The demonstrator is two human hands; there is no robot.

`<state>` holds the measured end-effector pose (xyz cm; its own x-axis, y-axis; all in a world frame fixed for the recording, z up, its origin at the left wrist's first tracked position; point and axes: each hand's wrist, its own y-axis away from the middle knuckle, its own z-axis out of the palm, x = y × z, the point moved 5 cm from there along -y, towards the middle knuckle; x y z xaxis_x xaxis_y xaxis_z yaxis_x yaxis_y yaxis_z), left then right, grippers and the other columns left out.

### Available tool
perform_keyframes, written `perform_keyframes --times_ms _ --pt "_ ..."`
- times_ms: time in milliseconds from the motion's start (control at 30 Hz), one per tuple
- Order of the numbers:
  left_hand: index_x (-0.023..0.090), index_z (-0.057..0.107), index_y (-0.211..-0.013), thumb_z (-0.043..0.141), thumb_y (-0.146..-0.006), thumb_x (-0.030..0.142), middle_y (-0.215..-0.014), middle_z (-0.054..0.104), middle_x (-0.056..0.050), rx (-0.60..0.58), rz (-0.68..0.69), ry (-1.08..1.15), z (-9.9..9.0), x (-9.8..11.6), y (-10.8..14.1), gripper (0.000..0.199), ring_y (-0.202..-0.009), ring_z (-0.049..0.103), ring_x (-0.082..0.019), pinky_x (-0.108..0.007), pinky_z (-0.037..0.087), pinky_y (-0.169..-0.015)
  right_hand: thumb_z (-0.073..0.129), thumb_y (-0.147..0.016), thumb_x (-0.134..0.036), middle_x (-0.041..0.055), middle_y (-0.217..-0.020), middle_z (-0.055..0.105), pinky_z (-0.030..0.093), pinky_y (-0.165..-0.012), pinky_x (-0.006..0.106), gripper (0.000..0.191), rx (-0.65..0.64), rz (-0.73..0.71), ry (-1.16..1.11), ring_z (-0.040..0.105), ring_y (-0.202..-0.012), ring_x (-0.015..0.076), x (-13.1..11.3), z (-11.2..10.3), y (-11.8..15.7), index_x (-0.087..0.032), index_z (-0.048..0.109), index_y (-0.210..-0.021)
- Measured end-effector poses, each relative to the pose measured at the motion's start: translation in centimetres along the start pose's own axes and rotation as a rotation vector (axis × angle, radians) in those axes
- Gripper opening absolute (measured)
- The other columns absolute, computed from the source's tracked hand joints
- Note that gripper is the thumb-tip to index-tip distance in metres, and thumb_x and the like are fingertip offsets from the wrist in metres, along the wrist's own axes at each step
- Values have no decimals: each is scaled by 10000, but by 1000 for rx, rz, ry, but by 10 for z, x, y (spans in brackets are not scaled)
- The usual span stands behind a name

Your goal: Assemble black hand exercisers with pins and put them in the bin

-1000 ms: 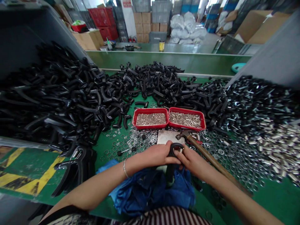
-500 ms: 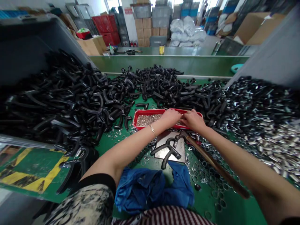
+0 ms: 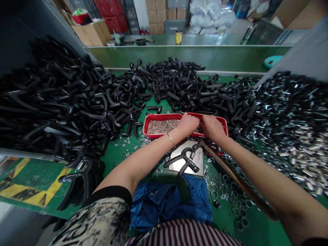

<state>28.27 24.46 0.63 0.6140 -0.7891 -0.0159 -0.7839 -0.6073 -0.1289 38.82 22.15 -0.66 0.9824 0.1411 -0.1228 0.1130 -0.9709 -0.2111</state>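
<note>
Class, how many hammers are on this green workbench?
1: a wooden-handled hammer lying right of the steel plate, its head by the right hand. Others may be hidden under the heaps.

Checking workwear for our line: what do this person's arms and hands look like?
The left hand and right hand are bare, ungloved. A thin silver bangle circles the left wrist. The left sleeve is black-and-cream patterned with a plain black cuff.
</note>
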Motion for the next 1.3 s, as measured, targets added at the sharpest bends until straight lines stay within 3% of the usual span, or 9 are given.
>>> perform_keyframes --times_ms 133,233,300,367,433,500,867,1100,1300 --pt "44 634 -1012 408 -988 145 -1018 689 -182 84 -63 65 -12 -3 13 248 -989 625 -291 -420 408 -859 429 -938 -198 164 -979 670 445 -813 390 171 76 37 -64 571 -944 288 -2 -19 6 -146 579 -1001" --pt "105 610 -1014 464 -1003 271 -1031 671 -120 245 -176 251 -31 -11 52 221 -1003 590 -241 -375 410 -883 482 -930 -254 113 -993 679 467 -807 358 138 159 86 -337 608 -922 243 -7 -42 34 -180 579 -995" --pt "147 605 -992 508 -990 320 -996 670 -69 293 -257 453 -37 -13 88 198 -960 590 -202 -336 428 -869 514 -930 -317 69 -945 692 479 -726 318 153 55 113 -555 636 -806 202 -15 -45 61 -198 582 -998" --pt "169 611 -962 544 -972 317 -945 673 -35 224 -279 664 -32 -4 121 163 -895 602 -173 -302 452 -818 493 -947 -359 27 -836 690 458 -607 281 175 -183 110 -666 613 -627 161 -28 -36 87 -209 579 -973" --pt "174 624 -909 578 -950 294 -908 670 -24 125 -270 784 -23 13 145 135 -869 605 -167 -296 463 -803 457 -965 -358 9 -769 677 426 -552 266 195 -354 79 -668 565 -519 134 -40 -24 106 -205 570 -922" --pt "169 629 -855 597 -934 267 -901 659 -31 95 -284 785 -14 27 158 130 -897 599 -178 -316 460 -842 447 -972 -340 17 -780 686 420 -570 264 200 -383 52 -608 564 -514 128 -47 -16 112 -198 567 -897" --pt "166 602 -843 582 -932 232 -924 617 -49 146 -396 733 0 30 165 112 -944 573 -194 -349 452 -904 433 -1001 -303 69 -882 714 410 -641 266 189 -293 61 -284 668 -764 192 -56 -10 107 -193 575 -942" --pt "158 595 -904 543 -960 263 -962 619 -66 148 -280 543 -3 42 163 130 -981 561 -224 -385 434 -921 343 -1023 -241 151 -998 694 304 -534 301 235 -309 -152 192 679 -733 233 -78 -13 112 -141 553 -1054" --pt "162 584 -898 541 -963 268 -948 613 -59 171 -348 544 -1 39 167 132 -960 555 -209 -356 445 -907 379 -1029 -318 100 -955 711 353 -584 289 215 -298 -83 46 685 -817 226 -68 -12 108 -175 537 -1002"
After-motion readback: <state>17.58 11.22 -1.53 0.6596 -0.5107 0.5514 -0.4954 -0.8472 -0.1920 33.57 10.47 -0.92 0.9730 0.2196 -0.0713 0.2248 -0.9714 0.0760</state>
